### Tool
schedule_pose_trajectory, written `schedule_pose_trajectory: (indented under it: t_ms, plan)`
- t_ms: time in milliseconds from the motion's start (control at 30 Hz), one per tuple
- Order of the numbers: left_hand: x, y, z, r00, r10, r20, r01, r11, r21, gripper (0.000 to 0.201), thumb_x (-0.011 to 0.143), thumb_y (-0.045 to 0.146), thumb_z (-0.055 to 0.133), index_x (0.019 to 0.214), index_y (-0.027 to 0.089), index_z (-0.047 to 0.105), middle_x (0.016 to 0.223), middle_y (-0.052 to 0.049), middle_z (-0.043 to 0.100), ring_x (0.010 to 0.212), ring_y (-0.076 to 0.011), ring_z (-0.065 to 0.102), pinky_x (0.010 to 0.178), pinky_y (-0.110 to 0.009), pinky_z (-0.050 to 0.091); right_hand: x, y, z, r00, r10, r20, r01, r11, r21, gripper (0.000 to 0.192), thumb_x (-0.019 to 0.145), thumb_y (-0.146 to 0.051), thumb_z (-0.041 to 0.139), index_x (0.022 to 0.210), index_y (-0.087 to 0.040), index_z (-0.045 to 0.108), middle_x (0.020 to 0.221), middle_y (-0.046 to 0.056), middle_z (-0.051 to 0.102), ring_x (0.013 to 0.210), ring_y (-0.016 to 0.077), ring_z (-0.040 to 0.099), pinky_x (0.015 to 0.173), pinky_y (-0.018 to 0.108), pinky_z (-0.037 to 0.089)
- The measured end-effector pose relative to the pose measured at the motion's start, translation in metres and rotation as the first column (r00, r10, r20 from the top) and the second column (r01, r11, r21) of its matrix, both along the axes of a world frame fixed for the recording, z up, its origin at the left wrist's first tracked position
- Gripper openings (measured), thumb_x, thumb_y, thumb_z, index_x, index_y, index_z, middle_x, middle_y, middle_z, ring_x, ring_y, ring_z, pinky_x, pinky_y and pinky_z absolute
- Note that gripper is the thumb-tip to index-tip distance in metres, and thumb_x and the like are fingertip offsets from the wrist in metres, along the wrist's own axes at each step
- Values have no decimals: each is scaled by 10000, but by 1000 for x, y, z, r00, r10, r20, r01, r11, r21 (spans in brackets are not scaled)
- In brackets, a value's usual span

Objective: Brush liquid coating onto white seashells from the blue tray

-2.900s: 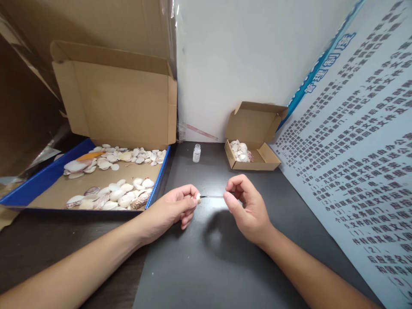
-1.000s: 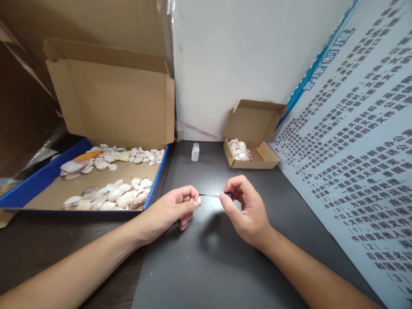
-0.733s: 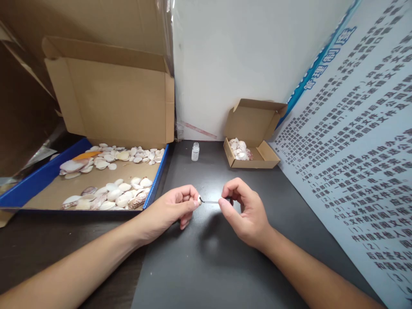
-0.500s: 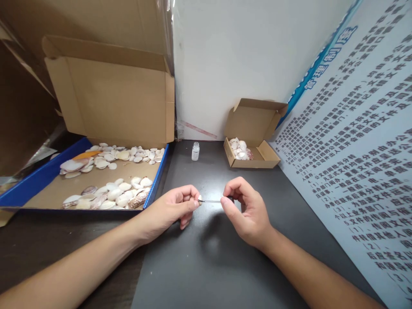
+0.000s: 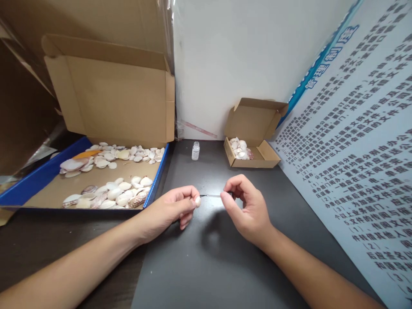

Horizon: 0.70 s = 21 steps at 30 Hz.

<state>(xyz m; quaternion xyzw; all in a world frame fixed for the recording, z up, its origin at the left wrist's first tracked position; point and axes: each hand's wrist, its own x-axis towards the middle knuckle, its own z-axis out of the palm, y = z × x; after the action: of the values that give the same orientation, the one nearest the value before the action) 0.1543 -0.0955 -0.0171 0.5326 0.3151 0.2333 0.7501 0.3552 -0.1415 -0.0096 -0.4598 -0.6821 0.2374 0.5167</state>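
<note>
Dark matte tabletop [image 5: 209,266] runs to a white wall. Over it the left hand [image 5: 170,210] pinches a small pale seashell [image 5: 197,201] at its fingertips. Just right of it, the right hand [image 5: 247,210] pinches a thin dark-tipped brush [image 5: 210,196], tip beside the shell. Beyond the hands stand a small clear glass vial [image 5: 195,151] and a small open cardboard box of shells [image 5: 251,148]; far left lies a blue-rimmed cardboard tray of shells [image 5: 38,182].

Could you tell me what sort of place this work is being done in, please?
Probably a small craft or hand-finishing workbench in an office corner. A blue tray and a small cardboard box hold seashells, a small glass bottle stands on the dark table, and a printed notice board leans alongside.
</note>
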Motion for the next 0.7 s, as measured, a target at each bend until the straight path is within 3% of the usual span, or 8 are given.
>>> schedule_pose_trajectory:
  t_ms: [700]
  plan:
    - [-2, 0, 0, 999, -34, -30, 34, 999, 1, 238, 887, 392, 606, 807, 193, 505, 547, 66, 433, 507, -82, 363, 515, -209, 350, -1, 2, 2, 1000, -8, -24, 7, 1000, -12, 66, 888, -191, 560, 860, -222, 509, 682, -48, 503, 551, 103, 456, 518, 229, 409]
